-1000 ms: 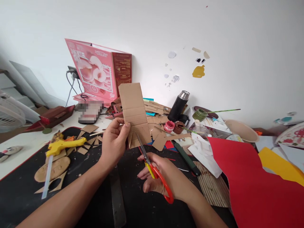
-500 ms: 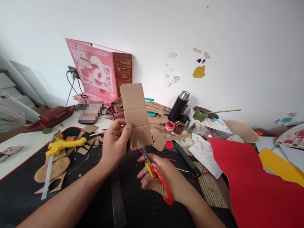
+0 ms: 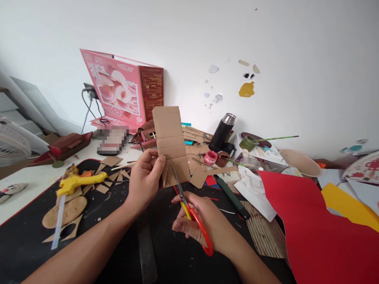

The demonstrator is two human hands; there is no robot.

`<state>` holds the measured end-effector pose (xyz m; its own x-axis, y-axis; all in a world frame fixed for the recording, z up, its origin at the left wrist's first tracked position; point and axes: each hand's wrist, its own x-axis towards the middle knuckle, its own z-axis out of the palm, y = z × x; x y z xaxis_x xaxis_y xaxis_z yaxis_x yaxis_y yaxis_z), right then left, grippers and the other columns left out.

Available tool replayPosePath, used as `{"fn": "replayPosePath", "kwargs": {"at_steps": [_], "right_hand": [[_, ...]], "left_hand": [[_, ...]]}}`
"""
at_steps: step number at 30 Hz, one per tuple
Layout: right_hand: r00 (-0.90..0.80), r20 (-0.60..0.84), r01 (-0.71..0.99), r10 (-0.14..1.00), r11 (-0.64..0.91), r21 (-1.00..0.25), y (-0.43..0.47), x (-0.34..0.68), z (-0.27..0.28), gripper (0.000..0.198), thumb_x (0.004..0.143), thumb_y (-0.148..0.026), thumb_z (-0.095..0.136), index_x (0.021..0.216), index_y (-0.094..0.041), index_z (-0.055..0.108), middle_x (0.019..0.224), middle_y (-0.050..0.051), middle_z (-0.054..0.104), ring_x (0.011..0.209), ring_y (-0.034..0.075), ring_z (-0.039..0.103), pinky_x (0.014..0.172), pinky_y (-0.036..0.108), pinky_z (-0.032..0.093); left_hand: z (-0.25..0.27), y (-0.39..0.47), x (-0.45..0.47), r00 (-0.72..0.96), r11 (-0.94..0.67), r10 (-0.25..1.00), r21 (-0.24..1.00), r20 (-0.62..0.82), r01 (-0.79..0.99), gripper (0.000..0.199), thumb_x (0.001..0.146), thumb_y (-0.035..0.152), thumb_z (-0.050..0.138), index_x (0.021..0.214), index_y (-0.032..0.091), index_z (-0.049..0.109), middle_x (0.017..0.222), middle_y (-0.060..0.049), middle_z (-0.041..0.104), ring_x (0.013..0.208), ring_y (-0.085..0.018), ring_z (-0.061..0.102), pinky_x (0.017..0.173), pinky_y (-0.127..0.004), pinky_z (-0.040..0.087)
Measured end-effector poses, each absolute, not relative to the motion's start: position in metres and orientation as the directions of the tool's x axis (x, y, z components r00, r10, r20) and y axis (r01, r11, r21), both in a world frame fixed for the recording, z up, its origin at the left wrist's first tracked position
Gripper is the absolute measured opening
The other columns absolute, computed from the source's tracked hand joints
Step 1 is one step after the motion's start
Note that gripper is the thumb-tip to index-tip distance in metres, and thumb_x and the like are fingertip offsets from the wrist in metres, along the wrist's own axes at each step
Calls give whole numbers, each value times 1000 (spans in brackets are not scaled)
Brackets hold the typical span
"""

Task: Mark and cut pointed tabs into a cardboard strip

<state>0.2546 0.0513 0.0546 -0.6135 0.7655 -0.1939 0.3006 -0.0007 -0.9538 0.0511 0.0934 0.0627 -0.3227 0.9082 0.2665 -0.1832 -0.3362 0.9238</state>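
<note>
Between thumb and fingers, my left hand [image 3: 147, 177] pinches the left edge of an upright strip of brown cardboard [image 3: 170, 134]. Crosswise creases run over the strip, and slanting lines or cuts mark its lower end. My right hand [image 3: 197, 221] is closed round the red and yellow handles of a pair of scissors [image 3: 199, 227]. Their blades point up and left and lie against the strip's lower part; whether they are biting into it I cannot tell. Beneath the hands, a dark metal ruler [image 3: 146, 252] rests on the black mat [image 3: 174, 264].
On the left, a yellow glue gun [image 3: 81, 180] lies among cardboard scraps [image 3: 111, 160]. A black flask [image 3: 222, 132], paint jars [image 3: 210, 157] and a green cutter [image 3: 232, 197] are behind and to the right. Red paper [image 3: 322, 232] spreads over the right side; a pink box [image 3: 118, 86] stands behind.
The upper end of the cardboard strip has tilted slightly to the right. The fingers of my right hand have shifted a little on the scissors, while the blades stay at the strip's lower end.
</note>
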Motion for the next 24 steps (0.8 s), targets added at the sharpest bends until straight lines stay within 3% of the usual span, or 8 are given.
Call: {"fn": "replayPosePath", "kwargs": {"at_steps": [8,20,24], "right_hand": [[-601,-156,342,784,76,-937,51,253,56,69,89,-73,87,131,-21,69,77,-3,69,63,17,66,61,25,48],[-500,-170,465,849,97,-880,49,247,54,50,100,-69,76,117,-22,73,71,-2,67,53,16,62,55,26,44],[-485,-160,483,860,111,-868,50,245,52,48,102,-69,72,109,-22,72,67,-2,65,52,15,60,54,26,43]], "left_hand": [[61,94,51,-298,-328,917,926,265,-185,42,84,55,88,95,24,64,76,0,71,68,-21,71,63,-29,58],[58,94,52,-268,-315,929,925,256,-211,44,85,59,87,97,24,63,81,-1,74,69,-20,71,63,-28,58],[56,95,52,-273,-307,930,930,248,-202,40,87,56,85,97,24,63,78,0,72,62,-18,66,55,-26,53]]}}
